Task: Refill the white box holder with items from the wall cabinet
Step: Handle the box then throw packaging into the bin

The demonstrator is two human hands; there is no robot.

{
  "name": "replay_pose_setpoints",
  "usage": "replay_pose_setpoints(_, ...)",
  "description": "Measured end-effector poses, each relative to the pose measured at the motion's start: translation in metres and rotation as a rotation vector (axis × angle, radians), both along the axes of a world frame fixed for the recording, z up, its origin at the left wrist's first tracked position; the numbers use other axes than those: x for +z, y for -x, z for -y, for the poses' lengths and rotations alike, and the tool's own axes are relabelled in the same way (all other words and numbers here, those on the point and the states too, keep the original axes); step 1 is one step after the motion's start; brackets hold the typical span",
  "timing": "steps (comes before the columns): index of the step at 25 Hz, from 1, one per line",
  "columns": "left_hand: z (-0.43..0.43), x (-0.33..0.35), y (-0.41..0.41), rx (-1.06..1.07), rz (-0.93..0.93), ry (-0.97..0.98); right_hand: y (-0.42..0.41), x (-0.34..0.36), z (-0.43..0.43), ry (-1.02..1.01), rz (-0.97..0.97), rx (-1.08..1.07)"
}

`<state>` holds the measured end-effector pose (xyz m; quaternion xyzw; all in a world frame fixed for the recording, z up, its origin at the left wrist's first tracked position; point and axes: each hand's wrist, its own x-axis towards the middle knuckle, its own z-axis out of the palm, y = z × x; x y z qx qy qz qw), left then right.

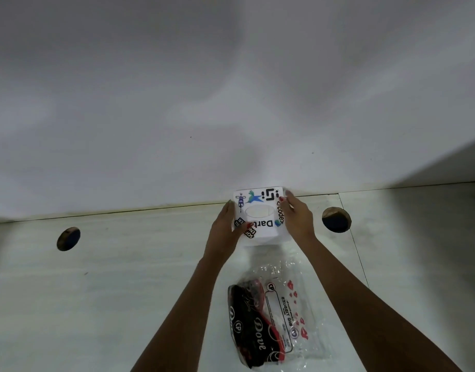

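A white box holder (260, 210) covered in stickers, with an oval slot on top, stands on the pale counter against the white wall. My left hand (225, 229) grips its left side, thumb on the top near the front stickers. On the opposite side my right hand (298, 216) holds the box, fingertips reaching the back corner. Nearer to me lies a clear plastic tissue wrapper (292, 312) with red hearts and print, and a crumpled black and red packet (252, 326) rests on its left part.
The counter (137, 277) has two round cable holes, one at the left (68, 238) and one right of the box (336, 219). The white wall (231, 103) rises directly behind the box. A side wall closes the right end.
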<state>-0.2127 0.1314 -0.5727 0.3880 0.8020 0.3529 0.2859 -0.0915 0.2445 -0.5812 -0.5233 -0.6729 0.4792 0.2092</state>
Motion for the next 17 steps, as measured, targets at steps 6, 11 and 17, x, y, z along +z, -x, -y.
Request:
replay_pose_setpoints(6, 0.062, 0.012, -0.063, 0.581, 0.169, -0.018, -0.103, -0.016, 0.091, 0.070, 0.308, 0.049)
replay_pose_setpoints(11, 0.137, -0.002, -0.115, 0.312, 0.246, 0.379, -0.135, -0.010, 0.171, 0.292, 0.337, 0.113)
replay_pose_setpoints(17, 0.177, 0.037, -0.125, 0.344, 0.437, -0.043, -0.159, 0.042, 0.190, 0.339, -0.139, 0.026)
